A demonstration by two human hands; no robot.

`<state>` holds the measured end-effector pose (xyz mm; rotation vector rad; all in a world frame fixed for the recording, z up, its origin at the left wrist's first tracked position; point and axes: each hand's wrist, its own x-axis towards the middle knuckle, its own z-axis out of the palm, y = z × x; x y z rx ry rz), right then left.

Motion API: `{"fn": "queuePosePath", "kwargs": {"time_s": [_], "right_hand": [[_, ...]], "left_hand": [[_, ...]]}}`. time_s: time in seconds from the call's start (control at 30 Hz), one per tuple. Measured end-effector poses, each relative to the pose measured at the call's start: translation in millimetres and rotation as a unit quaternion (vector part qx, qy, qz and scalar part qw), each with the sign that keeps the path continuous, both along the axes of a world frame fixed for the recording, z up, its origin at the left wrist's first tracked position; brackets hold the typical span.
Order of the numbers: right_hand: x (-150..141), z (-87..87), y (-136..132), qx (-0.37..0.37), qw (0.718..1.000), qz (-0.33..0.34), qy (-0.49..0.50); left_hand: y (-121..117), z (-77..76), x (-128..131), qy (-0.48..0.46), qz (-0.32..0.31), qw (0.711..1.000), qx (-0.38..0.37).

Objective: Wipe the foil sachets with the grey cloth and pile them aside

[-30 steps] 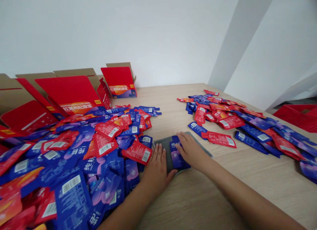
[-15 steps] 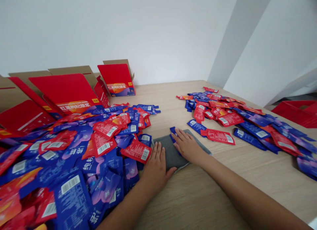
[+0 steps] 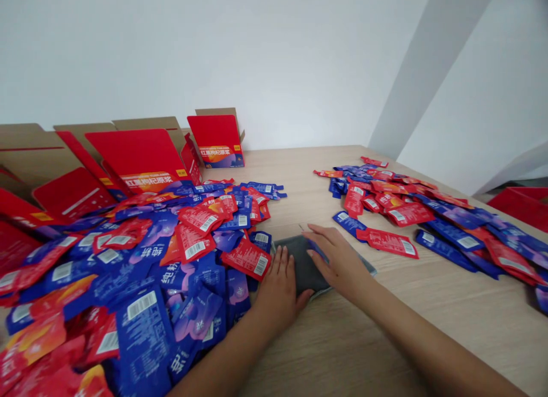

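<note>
My left hand lies flat on the left part of a dark grey cloth, fingers stretched forward and thumb out to the side. Over the cloth's right half, my right hand has its fingers bent. A blue pouch shows in part between those fingers, mostly hidden by the hand. Close beside my left hand, a red pouch with a barcode lies at the edge of a large heap of red and blue pouches.
Another pile of red and blue pouches spreads along the right side of the wooden table. Open red cartons stand at the left, with one more carton near the wall. A red box sits beyond the table's right edge.
The blue pouch went from lying visible on the cloth to mostly covered by my right hand. That hand flattened over it, then bent its fingers. My left hand stayed on the cloth.
</note>
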<state>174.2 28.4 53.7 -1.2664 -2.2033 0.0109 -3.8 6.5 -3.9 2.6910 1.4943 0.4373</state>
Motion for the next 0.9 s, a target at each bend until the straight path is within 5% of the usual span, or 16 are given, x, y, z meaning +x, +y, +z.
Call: {"fn": "queuePosePath", "kwargs": {"time_s": [0.3, 0.57, 0.73, 0.9], "right_hand": [[-9, -32.3, 6, -0.060, 0.996, -0.014, -0.070], [31, -34.3, 29, -0.093, 0.988, -0.100, -0.065], [34, -19.6, 25, -0.064, 0.991, -0.117, -0.012], [16, 10.9, 7, -0.037, 0.996, -0.040, 0.066]], "left_hand": [[1, -1.1, -1, 0.012, -0.015, 1.000, 0.012], [0, 2.1, 0, 0.019, -0.007, 1.000, 0.012], [0, 7.2, 1, 0.022, -0.001, 1.000, -0.002], [-1, 8.9, 1, 0.019, -0.004, 1.000, -0.016]]}}
